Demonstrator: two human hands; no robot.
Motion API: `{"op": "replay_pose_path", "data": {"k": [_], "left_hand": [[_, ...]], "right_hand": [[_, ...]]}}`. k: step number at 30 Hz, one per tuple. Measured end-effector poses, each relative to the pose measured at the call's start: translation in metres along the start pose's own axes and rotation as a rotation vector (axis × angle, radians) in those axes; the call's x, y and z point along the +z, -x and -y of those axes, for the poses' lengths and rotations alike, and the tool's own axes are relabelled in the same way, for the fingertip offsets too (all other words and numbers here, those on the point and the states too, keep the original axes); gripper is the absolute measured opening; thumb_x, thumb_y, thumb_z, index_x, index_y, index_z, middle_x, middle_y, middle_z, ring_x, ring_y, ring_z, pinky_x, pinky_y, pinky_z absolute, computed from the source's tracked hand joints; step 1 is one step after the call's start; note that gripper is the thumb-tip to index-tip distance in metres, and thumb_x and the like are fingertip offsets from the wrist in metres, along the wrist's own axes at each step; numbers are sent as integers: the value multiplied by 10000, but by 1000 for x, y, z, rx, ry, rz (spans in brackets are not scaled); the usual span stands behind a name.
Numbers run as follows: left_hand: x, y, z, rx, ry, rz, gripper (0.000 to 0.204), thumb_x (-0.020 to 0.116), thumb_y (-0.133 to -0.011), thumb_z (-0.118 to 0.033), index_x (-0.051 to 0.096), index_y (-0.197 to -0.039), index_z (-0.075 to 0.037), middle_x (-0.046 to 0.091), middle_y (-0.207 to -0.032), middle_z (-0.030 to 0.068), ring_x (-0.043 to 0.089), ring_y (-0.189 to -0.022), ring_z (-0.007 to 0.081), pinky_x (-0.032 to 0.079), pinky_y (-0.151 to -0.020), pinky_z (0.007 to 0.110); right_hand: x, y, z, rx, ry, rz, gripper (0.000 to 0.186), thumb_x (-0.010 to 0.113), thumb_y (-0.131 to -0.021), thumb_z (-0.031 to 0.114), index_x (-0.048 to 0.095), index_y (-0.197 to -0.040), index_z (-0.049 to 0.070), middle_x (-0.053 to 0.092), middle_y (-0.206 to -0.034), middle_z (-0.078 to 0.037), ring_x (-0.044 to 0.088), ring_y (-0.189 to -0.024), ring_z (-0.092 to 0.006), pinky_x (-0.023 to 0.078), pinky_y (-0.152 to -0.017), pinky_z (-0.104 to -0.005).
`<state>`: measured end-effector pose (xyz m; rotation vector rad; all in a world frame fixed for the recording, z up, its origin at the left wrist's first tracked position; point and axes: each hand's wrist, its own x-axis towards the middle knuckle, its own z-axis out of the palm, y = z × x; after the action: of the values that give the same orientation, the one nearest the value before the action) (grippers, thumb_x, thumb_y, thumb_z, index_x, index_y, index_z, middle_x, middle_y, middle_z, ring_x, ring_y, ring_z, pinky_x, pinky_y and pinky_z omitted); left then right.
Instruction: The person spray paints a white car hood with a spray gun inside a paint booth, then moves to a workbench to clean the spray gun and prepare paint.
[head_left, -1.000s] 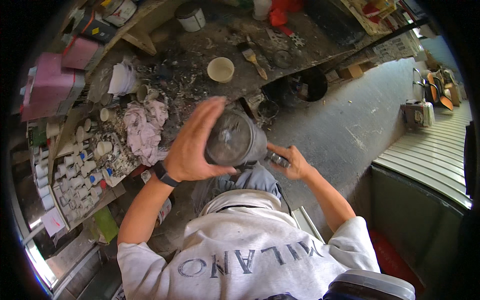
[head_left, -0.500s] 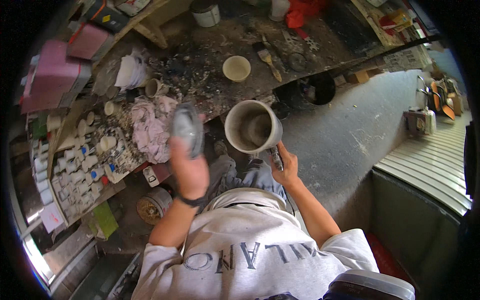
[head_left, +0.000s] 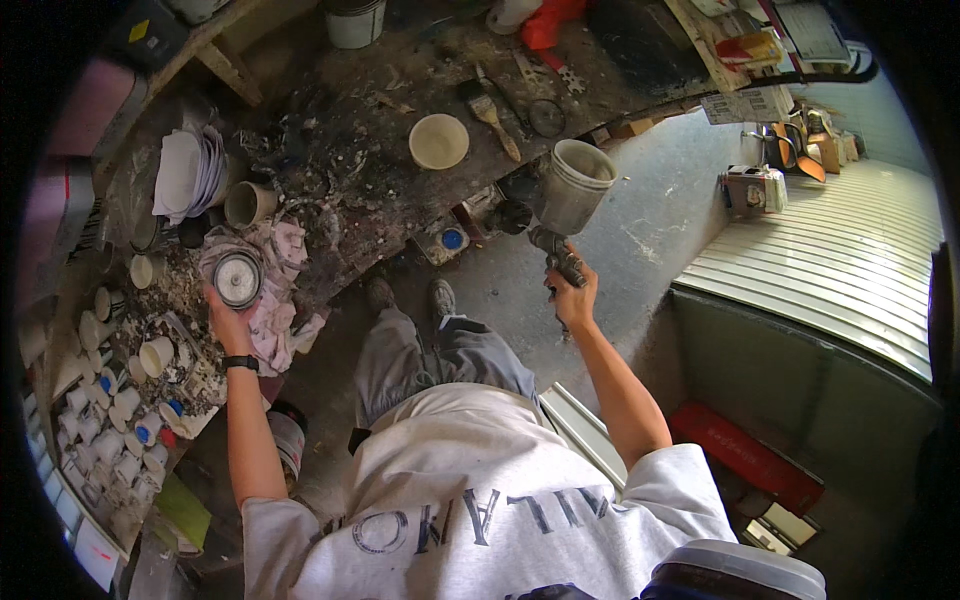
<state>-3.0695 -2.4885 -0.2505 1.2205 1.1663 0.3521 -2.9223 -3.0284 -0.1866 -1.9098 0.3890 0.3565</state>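
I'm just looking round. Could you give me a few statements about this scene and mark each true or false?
1. The right hand grips a handheld tool bearing an open cup. True.
2. Nothing is in the left hand. False: the left hand holds a round lid.
3. A pink cloth lies by the left hand. True.
4. The paintbrush is on the floor. False: the paintbrush lies on the workbench.

On the bench [head_left: 420, 65] (brush [head_left: 487, 114] right of bowl [head_left: 439, 142]), the cloth [head_left: 278, 325] lies apparently beneath the lid [head_left: 238, 279].
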Motion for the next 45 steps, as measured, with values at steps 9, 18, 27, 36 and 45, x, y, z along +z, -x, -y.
{"op": "replay_pose_path", "data": {"k": [9,18,27,36,45], "left_hand": [[-19,30,-13,754,-827,-155,537,438,-1087,-397,488,-1437,6,464,-1436,231,481,-1276,420,388,-1049,523],[16,91,29,982,-752,161,515,659,-961,-252,521,-1391,-3,462,-1375,205,442,-1270,401,359,-1069,522],[148,132,47,962,-441,784,679,789,-837,-190,480,-1417,-16,510,-1383,210,529,-1256,405,472,-1025,482],[305,82,45,674,-430,428,1113,889,-753,-245,172,-1571,-11,292,-1570,265,305,-1459,430,325,-1185,530],[351,51,43,765,-423,395,839,909,-708,-219,473,-1412,-86,521,-1406,193,474,-1315,413,431,-1079,540]], "right_hand": [[10,-10,11,-57,184,-92,576,602,-843,29,590,-1418,52,609,-771,0,543,-676,-102,457,-640,-272],[-22,-9,1,-148,717,-61,559,660,-902,126,562,-1452,137,733,-1029,-200,715,-918,-295,539,-820,-388],[-40,-20,26,105,1439,153,514,553,-918,169,570,-1425,252,724,-1071,-221,693,-1021,-418,549,-849,-525],[-26,-50,51,-152,1749,250,304,450,-980,179,628,-1162,11,729,-999,-233,717,-927,-416,577,-810,-506],[-45,-49,69,-116,1748,204,397,531,-939,155,604,-1324,87,690,-1008,-245,707,-912,-393,585,-781,-472]]}}
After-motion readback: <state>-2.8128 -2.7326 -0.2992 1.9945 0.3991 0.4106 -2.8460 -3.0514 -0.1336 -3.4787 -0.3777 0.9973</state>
